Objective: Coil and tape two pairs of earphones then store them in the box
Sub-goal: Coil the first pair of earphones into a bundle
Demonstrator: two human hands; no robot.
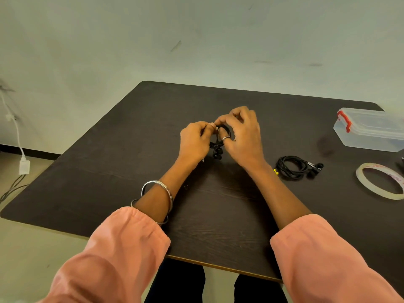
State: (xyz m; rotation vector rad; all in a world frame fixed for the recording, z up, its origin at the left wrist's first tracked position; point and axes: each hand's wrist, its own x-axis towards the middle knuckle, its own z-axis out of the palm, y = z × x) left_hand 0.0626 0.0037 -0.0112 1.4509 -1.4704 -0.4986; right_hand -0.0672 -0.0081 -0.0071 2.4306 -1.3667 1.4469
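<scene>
Both hands, left hand [194, 141] and right hand [242, 136], are pinching, apparently, the coiled earphones [218, 147] above the desk [109, 171].

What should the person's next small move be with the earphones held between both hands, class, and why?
Probably finish binding this coil. Both the left hand and the right hand pinch the black earphones above the table, buds dangling. The other earphones already lie coiled beside the tape roll, and the box looks closed, so storing comes later.
</scene>
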